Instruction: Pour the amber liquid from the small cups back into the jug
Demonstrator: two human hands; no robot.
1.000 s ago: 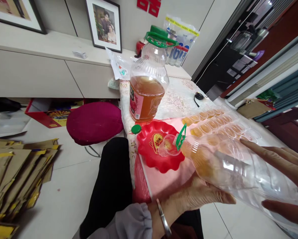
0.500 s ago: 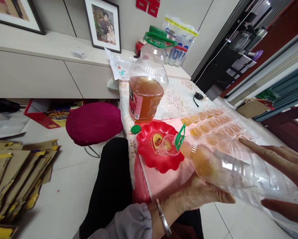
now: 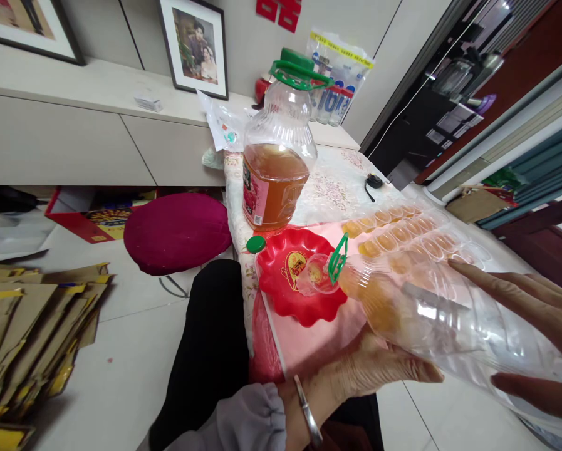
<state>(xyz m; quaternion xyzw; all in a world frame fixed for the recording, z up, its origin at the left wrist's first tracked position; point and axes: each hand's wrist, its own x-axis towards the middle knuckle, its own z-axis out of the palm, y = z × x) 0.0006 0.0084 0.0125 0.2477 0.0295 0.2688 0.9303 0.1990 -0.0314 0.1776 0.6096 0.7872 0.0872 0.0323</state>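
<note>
I hold a big clear plastic bottle (image 3: 431,319) tipped on its side, a little amber oil pooled near its neck. My left hand (image 3: 369,373) cups it from below and my right hand (image 3: 529,332) grips its far end, fingers spread along the body. Its open mouth, with a green handle ring (image 3: 337,258), hangs over a red scalloped plate (image 3: 285,288). A loose green cap (image 3: 256,243) lies beside the plate. Behind stands a second bottle (image 3: 281,150) with a green lid, about half full of amber oil.
Rows of small clear cups (image 3: 412,235) holding amber liquid sit on a pink sheet (image 3: 309,344) over the floral tablecloth (image 3: 337,181). A magenta stool (image 3: 177,232) stands left of the table. Flattened brown paper bags (image 3: 31,332) lie on the floor. A black object (image 3: 374,181) rests farther back.
</note>
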